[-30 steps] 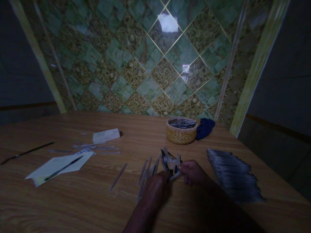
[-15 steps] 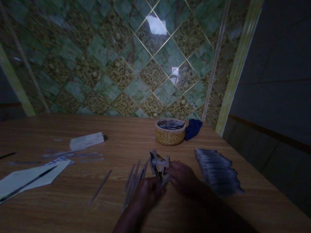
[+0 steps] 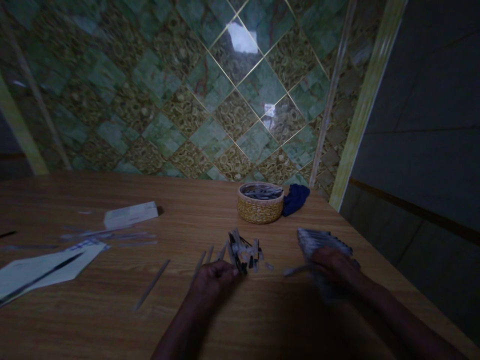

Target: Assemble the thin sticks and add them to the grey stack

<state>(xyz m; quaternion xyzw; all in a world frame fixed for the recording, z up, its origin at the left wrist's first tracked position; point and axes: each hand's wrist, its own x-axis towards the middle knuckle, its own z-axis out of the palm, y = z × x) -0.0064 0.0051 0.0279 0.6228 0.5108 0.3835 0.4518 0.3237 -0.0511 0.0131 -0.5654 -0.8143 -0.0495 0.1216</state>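
The scene is dim. My left hand is closed beside a small heap of pale sticks with dark tips on the wooden table, its fingers touching the heap's near edge. My right hand is out to the right, pinching one pale stick that points left. That hand lies over the near end of a fanned pile of grey sticks. A few loose pale sticks lie left of my left hand.
A woven basket with sticks inside stands at the back, a dark blue cloth beside it. A white box, white paper and a dark pen lie at left. The table's right edge runs close by the fanned pile.
My right hand has left the heap and moved right with one stick, over the fanned pile. My left hand stays at the heap. The view has shifted slightly.
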